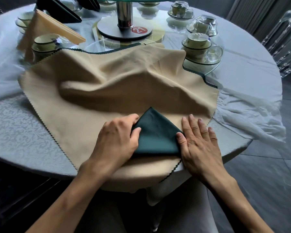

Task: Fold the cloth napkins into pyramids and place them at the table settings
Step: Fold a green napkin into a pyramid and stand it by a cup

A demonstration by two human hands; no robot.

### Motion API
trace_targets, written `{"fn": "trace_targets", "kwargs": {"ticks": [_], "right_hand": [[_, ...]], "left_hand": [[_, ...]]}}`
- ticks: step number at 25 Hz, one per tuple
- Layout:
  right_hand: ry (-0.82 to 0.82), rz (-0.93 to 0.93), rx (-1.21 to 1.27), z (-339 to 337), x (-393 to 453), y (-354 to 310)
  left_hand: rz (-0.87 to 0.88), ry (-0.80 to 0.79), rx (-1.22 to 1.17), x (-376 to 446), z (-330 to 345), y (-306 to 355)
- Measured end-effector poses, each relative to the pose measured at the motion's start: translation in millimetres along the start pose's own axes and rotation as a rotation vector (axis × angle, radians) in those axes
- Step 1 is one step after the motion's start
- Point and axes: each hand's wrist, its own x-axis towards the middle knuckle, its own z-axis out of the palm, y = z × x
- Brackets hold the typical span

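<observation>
Near edge, 6 o'clock: green napkin (155,135) lies as folded triangle on tan cloth (124,78), apex toward 12, base toward viewer. Left hand (115,138) at 9 of it, fingers curled, pinching left edge. Right hand (199,142) at 3, fingers straight, flat on cloth, thumb touching right corner. Both hands equally near. Fabric dark, smooth, matte. Farther, 10 o'clock: tan pyramid napkin (40,29) upright beside cups (45,42).

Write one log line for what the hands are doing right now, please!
step: folding green napkin | left hand: grips napkin's left edge | right hand: flat, thumb at napkin's right corner | under: beige cloth | pyramid: not yet standing
</observation>
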Motion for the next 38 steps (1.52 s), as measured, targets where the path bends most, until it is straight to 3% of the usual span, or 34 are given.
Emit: {"fn": "trace_targets", "kwargs": {"ticks": [5,8,9,12,13,15,17,19,23,25,27,28,29,31,32,33,34,36,38], "right_hand": [[0.009,-0.008,0.039,1.7,-0.5,0.9],[0.053,-0.035,0.113,-2.8,0.2,5.5],[0.137,-0.049,0.162,-8.0,-3.4,4.7],[0.616,-0.131,0.237,-29.7,-28.9,-11.2],[0.645,-0.164,0.295,-38.1,-38.6,-19.9],[0.428,-0.188,0.577,-55.2,-50.4,-40.9],[0.187,-0.189,0.931,-63.3,-49.2,-55.5],[0.129,-0.178,1.181,-65.2,-40.4,-63.4],[0.164,-0.100,1.464,-65.6,-18.3,-64.6],[0.037,-0.153,1.531,-71.5,-9.2,-54.4],[-0.176,-0.258,1.595,-86.0,0.2,-39.7],[-0.282,-0.293,1.583,-94.8,4.7,-33.2],[-0.371,-0.303,1.537,-100.3,11.9,-26.5],[-0.506,-0.274,1.384,-105.2,28.7,-18.8],[-0.519,-0.244,1.274,-101.4,38.7,-18.6],[-0.472,-0.231,1.118,-94.6,47.7,-20.5],[-0.387,-0.226,0.896,-84.5,56.6,-22.7],[-0.143,-0.227,0.419,-58.8,62.8,-23.5],[0.057,-0.229,0.348,-45.4,45.4,-20.1]], "left_hand": [[-0.228,-0.549,-0.495,34.3,-15.5,-7.6],[-0.263,-0.602,-0.628,31.7,-21.1,0.5],[-0.255,-0.594,-0.677,28.5,-23.5,4.5],[-0.157,-0.613,-0.791,19.7,-35.4,15.6],[-0.104,-0.621,-0.801,16.8,-40.3,20.6],[0.001,-0.551,-0.774,10.1,-46.6,31.5],[0.082,-0.303,-0.637,0.9,-45.3,44.2],[0.129,-0.077,-0.517,-8.7,-43.4,56.4],[0.226,-0.160,-0.642,-19.4,-42.5,58.2],[0.300,0.086,-0.542,-21.1,-44.8,46.1],[0.267,0.342,-0.274,-18.0,-51.1,27.1],[0.231,0.314,-0.215,-15.4,-52.8,12.5],[0.184,0.149,-0.297,-12.1,-55.4,0.8],[0.027,-0.326,-0.801,-9.3,-57.5,-6.3],[-0.070,-0.461,-1.012,-9.7,-51.0,-7.8],[-0.131,-0.481,-1.055,-10.4,-40.9,-10.1],[-0.156,-0.413,-0.930,-11.6,-28.7,-13.8],[-0.129,-0.189,-0.423,-15.1,-7.9,-22.1],[-0.043,0.017,-0.105,-23.6,-2.9,-24.2]]}}
